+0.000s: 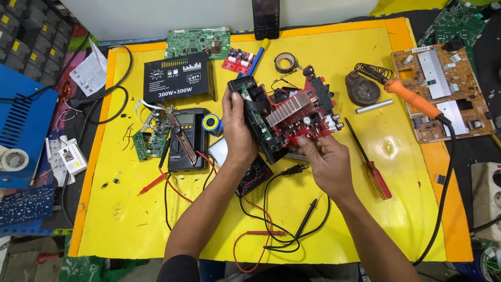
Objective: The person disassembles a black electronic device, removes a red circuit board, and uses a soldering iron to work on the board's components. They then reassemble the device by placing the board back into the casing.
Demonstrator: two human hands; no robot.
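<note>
A red circuit board (302,117) with a ribbed metal heat sink sits half out of a black plastic housing (254,112), tilted up off the yellow table (365,219) between the two hands. The left hand (237,128) is wrapped around the housing's near end, thumb on top and fingers closed about its edge. The right hand (323,162) grips the board's lower edge, thumb and forefinger pinched on the red rim, so the hands stand a little apart with the assembly bridging them. Directly below the hands a black plug (295,168) lies on its cord, and red and black probe leads (271,235) coil toward the person. Just beyond the left hand lies a black multimeter (185,138) with a small green board (148,141) and loose wires further out, and a black lid (177,78) with white lettering above those. Right of the right hand a red-handled screwdriver (373,169) lies slantwise; beyond it are an orange-handled soldering iron (415,99), its coiled stand (362,86) and a short metal rod (374,106). Further off, past the table's edge, rests a large brown circuit board (443,94). Above the hands lie a roll of tape (285,62), a small red board (238,60) and a green board (198,42).
</note>
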